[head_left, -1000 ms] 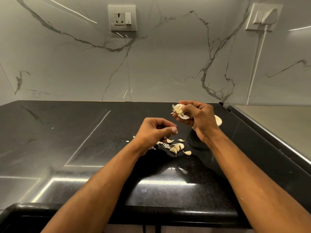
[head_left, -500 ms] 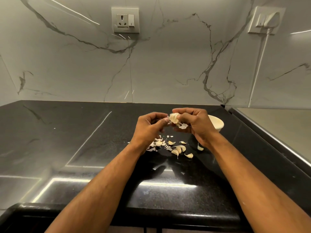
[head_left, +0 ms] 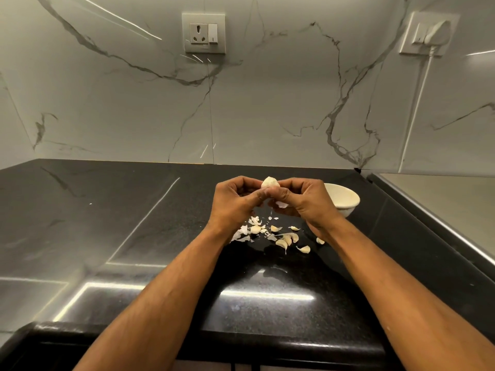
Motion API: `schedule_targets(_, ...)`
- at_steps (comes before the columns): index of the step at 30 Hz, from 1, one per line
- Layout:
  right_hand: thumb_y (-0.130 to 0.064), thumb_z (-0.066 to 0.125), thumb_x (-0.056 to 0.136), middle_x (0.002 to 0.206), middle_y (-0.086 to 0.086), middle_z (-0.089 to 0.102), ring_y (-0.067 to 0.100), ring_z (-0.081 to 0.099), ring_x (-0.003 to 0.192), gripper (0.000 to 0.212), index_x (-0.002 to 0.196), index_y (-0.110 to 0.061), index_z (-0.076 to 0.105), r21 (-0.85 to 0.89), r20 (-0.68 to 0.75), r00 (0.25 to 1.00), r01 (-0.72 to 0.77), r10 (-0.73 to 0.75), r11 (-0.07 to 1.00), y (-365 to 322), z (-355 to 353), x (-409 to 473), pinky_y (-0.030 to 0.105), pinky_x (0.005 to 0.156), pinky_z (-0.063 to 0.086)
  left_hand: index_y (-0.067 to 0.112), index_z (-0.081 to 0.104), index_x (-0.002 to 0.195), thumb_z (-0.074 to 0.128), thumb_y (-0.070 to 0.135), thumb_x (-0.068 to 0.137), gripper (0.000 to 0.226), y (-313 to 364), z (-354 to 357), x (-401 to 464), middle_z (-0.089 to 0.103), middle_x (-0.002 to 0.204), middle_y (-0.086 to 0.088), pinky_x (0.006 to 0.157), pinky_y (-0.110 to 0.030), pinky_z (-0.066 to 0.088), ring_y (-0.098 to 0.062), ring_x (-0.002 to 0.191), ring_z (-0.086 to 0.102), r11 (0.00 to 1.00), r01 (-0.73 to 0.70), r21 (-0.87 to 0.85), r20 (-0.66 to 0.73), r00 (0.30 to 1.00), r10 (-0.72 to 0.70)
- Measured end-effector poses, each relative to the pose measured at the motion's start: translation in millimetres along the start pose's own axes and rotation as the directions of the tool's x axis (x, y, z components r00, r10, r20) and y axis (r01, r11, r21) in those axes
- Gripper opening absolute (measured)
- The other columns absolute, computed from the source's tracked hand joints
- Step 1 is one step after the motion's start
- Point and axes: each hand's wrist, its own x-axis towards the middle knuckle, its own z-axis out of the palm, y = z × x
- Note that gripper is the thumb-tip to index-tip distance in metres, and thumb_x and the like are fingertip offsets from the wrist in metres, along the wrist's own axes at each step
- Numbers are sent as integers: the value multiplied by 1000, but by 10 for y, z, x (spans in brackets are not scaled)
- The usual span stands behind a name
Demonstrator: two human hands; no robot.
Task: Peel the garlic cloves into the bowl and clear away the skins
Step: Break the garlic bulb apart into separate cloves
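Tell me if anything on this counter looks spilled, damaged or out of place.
Only the expected mess: pale garlic cloves and papery skins lie scattered on the glossy black stone counter, beside the small cream bowl rather than in it. Both hands, left hand and right hand, hold a garlic piece above them.

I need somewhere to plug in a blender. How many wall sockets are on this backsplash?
2. One socket plate sits high at centre, unused. A second socket plate is high at right, with a white plug and cord already in it.
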Motion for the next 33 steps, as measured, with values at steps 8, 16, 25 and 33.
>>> schedule_targets(8, -26, 70, 76, 74, 9, 74, 20, 72, 70, 21, 89, -11, 75, 2, 18, 1000, 3, -3, 1000, 12, 42, -2, 33, 68, 61, 9, 69, 77, 79, 9, 74, 10, -31, -36, 36, 69, 66, 0, 53, -23, 53, -10, 59, 63, 1000, 0, 20, 8, 1000, 0)
schedule_targets(16, -15, 67, 87, 91, 13, 75, 26, 74, 78, 29, 116, -16, 66, -4, 32, 999, 14, -14, 1000, 34, 64, 5, 38, 72, 61, 11, 67, 79, 76, 9, 78, 9, -56, -48, 56, 68, 70, -2, 56, -24, 55, -11, 62, 65, 998, -7, 70, 14, 1000, 6)
schedule_targets(25, -10, 68, 88, 96, 13, 74, 31, 73, 84, 20, 105, -20, 71, -163, 9, 991, 131, -132, 978, 71, 103, 19, 51, 80, 59, 4, 67, 78, 72, 5, 82, 7, -60, -63, 45, 65, 70, -6, 61, -33, 56, -16, 65, 64, 997, 61, 41, 41, 997, -63)
schedule_targets(33, -11, 68, 90, 97, 8, 75, 21, 73, 86, 21, 110, -8, 72, -211, -101, 978, 161, -185, 964, 87, 190, 27, 42, 77, 61, 6, 64, 80, 70, 5, 85, 8, -53, 10, 23, 66, 74, -9, 58, -25, 57, -13, 64, 67, 999, 8, 33, -38, 999, -7)
